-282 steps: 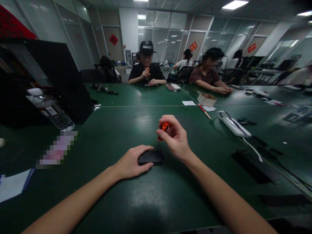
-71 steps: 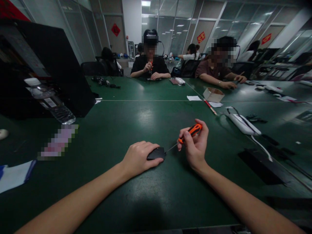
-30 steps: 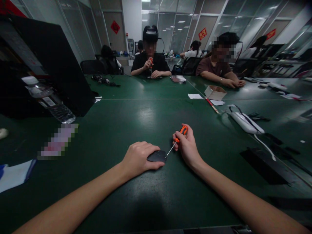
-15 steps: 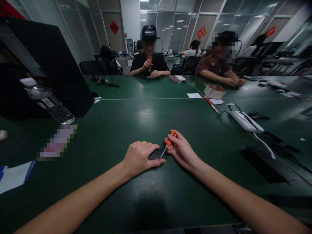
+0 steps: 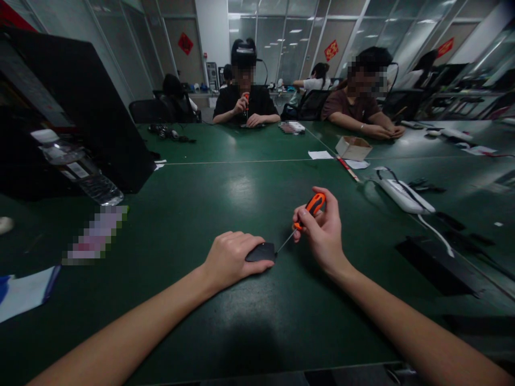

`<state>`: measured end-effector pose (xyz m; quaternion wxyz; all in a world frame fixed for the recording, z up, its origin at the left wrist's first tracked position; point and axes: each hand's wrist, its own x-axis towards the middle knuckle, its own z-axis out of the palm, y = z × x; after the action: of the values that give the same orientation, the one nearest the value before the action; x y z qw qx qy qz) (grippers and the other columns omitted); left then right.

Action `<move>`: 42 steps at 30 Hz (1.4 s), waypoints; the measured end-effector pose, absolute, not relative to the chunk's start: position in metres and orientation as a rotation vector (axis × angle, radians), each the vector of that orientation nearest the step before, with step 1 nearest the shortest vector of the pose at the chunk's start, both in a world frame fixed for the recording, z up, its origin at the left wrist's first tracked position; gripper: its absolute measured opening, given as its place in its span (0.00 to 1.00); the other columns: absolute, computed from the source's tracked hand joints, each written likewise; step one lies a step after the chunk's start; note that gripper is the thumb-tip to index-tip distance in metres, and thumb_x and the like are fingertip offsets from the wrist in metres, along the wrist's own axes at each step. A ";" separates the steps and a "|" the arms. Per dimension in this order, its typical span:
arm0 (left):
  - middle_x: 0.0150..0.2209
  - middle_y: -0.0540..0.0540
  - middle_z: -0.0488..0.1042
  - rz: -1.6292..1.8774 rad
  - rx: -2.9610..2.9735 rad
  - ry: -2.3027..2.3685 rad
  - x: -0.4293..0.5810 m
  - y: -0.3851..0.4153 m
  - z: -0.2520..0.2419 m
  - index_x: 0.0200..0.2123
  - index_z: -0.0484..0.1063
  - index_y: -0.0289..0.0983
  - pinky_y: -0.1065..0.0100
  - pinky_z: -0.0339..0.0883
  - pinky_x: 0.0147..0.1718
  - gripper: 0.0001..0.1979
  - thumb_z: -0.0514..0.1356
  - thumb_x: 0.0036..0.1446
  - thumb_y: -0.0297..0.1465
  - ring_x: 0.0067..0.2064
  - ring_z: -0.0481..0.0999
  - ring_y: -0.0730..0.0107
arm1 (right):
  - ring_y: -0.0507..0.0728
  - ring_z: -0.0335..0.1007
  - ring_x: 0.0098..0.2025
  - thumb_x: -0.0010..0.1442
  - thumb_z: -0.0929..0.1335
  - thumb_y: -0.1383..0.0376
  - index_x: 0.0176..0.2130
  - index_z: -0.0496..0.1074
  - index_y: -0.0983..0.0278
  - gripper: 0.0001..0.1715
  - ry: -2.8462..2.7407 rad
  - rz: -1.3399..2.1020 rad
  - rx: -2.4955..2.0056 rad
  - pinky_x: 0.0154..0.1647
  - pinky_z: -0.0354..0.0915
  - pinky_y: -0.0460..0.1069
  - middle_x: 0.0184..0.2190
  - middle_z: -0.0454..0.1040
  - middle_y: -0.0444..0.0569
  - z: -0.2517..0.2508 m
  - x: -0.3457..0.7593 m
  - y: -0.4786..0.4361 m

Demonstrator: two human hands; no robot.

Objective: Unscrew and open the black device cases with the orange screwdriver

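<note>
On the green table (image 5: 225,338), my left hand (image 5: 231,257) is closed around a black computer mouse (image 5: 260,252), fingers along its far side and thumb along its near side. Its flat dark face shows; the left part is hidden under my palm. To the right, my right hand (image 5: 325,228) grips an orange-and-black screwdriver (image 5: 316,203) by its handle. The thin metal shaft slants down to the left. Its tip is at the right end of the mouse; whether they touch I cannot tell.
A plastic bottle (image 5: 82,170) leans by a black computer case (image 5: 92,107) at left. At right lie a white power strip (image 5: 404,195) and a black box (image 5: 436,266). Farther off are an open carton (image 5: 353,148) and two people seated across the table, one holding a screwdriver.
My right hand has moved right and up with the screwdriver, whose tip went from over the mouse's face to its right end. My left hand has stayed on the mouse.
</note>
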<state>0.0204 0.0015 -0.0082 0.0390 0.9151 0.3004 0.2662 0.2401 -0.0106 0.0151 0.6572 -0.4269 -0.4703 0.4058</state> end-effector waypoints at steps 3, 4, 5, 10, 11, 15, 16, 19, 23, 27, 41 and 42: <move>0.38 0.44 0.83 0.814 2.803 0.925 0.020 0.002 -0.009 0.46 0.77 0.36 0.63 0.69 0.34 0.26 0.57 0.65 0.53 0.37 0.82 0.60 | 0.49 0.67 0.20 0.60 0.72 0.59 0.58 0.56 0.52 0.31 -1.086 0.904 -0.958 0.16 0.65 0.44 0.30 0.70 0.38 0.015 0.238 -0.013; 0.39 0.44 0.83 0.816 2.800 0.925 0.020 0.001 -0.009 0.46 0.77 0.36 0.63 0.69 0.35 0.26 0.57 0.65 0.53 0.37 0.82 0.60 | 0.49 0.67 0.20 0.61 0.72 0.59 0.57 0.56 0.52 0.31 -1.083 0.896 -0.953 0.16 0.65 0.44 0.30 0.70 0.38 0.015 0.238 -0.013; 0.39 0.44 0.83 0.818 2.798 0.926 0.020 0.001 -0.009 0.46 0.77 0.36 0.63 0.70 0.35 0.26 0.57 0.65 0.53 0.37 0.82 0.60 | 0.49 0.67 0.20 0.61 0.71 0.59 0.57 0.56 0.52 0.30 -1.077 0.886 -0.947 0.17 0.65 0.44 0.30 0.70 0.38 0.015 0.239 -0.013; 0.39 0.44 0.83 0.800 2.788 0.923 0.019 0.000 -0.007 0.47 0.77 0.36 0.62 0.70 0.35 0.26 0.58 0.65 0.53 0.38 0.82 0.58 | 0.50 0.68 0.21 0.61 0.72 0.59 0.57 0.56 0.51 0.30 -1.067 0.837 -0.925 0.19 0.68 0.46 0.31 0.70 0.38 0.016 0.237 -0.015; 0.39 0.44 0.83 0.797 2.789 0.926 0.019 0.000 -0.007 0.47 0.77 0.36 0.62 0.70 0.35 0.26 0.58 0.65 0.53 0.38 0.82 0.58 | 0.50 0.68 0.22 0.61 0.72 0.60 0.57 0.56 0.51 0.30 -1.078 0.834 -0.924 0.19 0.69 0.46 0.31 0.70 0.39 0.016 0.236 -0.016; 0.39 0.43 0.83 0.797 2.787 0.937 0.019 0.000 -0.006 0.47 0.77 0.36 0.62 0.70 0.36 0.26 0.58 0.65 0.53 0.38 0.82 0.59 | 0.51 0.69 0.23 0.63 0.71 0.61 0.56 0.57 0.50 0.27 -1.156 0.760 -0.887 0.20 0.69 0.47 0.31 0.71 0.40 0.017 0.233 -0.022; 0.39 0.43 0.83 0.797 2.785 0.937 0.019 0.000 -0.007 0.47 0.77 0.36 0.63 0.70 0.36 0.26 0.58 0.65 0.53 0.38 0.82 0.59 | 0.51 0.69 0.23 0.63 0.71 0.61 0.56 0.58 0.50 0.27 -1.176 0.718 -0.872 0.20 0.69 0.47 0.31 0.71 0.40 0.018 0.234 -0.024; 0.40 0.43 0.83 0.803 2.781 0.938 0.019 0.000 -0.007 0.47 0.77 0.36 0.63 0.70 0.36 0.25 0.58 0.64 0.53 0.38 0.82 0.59 | 0.52 0.68 0.22 0.62 0.72 0.63 0.55 0.58 0.50 0.27 -1.210 0.610 -0.842 0.19 0.68 0.48 0.30 0.71 0.40 0.021 0.236 -0.026; 0.40 0.43 0.83 0.796 2.781 0.950 0.019 0.000 -0.009 0.48 0.77 0.36 0.62 0.71 0.36 0.25 0.59 0.64 0.52 0.39 0.82 0.58 | 0.51 0.68 0.22 0.63 0.71 0.64 0.55 0.57 0.50 0.26 -1.244 0.583 -0.836 0.18 0.68 0.48 0.30 0.71 0.40 0.023 0.236 -0.026; 0.41 0.44 0.83 0.785 2.768 0.952 0.018 -0.001 -0.009 0.48 0.77 0.36 0.61 0.71 0.37 0.25 0.59 0.64 0.51 0.39 0.82 0.58 | 0.51 0.68 0.22 0.63 0.71 0.64 0.55 0.58 0.50 0.26 -1.229 0.573 -0.837 0.18 0.68 0.47 0.30 0.71 0.40 0.023 0.236 -0.025; 0.42 0.43 0.83 0.803 2.769 0.943 0.018 -0.001 -0.009 0.49 0.77 0.35 0.59 0.73 0.38 0.24 0.60 0.64 0.50 0.40 0.82 0.57 | 0.50 0.68 0.22 0.64 0.70 0.64 0.56 0.58 0.51 0.26 -1.252 0.570 -0.839 0.18 0.69 0.46 0.30 0.71 0.39 0.019 0.239 -0.023; 0.42 0.44 0.83 0.805 2.768 0.946 0.018 -0.001 -0.009 0.48 0.77 0.35 0.59 0.73 0.38 0.24 0.61 0.64 0.50 0.40 0.82 0.57 | 0.50 0.68 0.22 0.65 0.70 0.64 0.57 0.57 0.51 0.26 -1.247 0.584 -0.837 0.18 0.69 0.46 0.30 0.71 0.39 0.016 0.239 -0.021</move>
<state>0.0184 -0.0006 -0.0093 0.0539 0.9111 0.3112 0.2650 0.2389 -0.0214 0.0163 0.6928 -0.3745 -0.5580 0.2614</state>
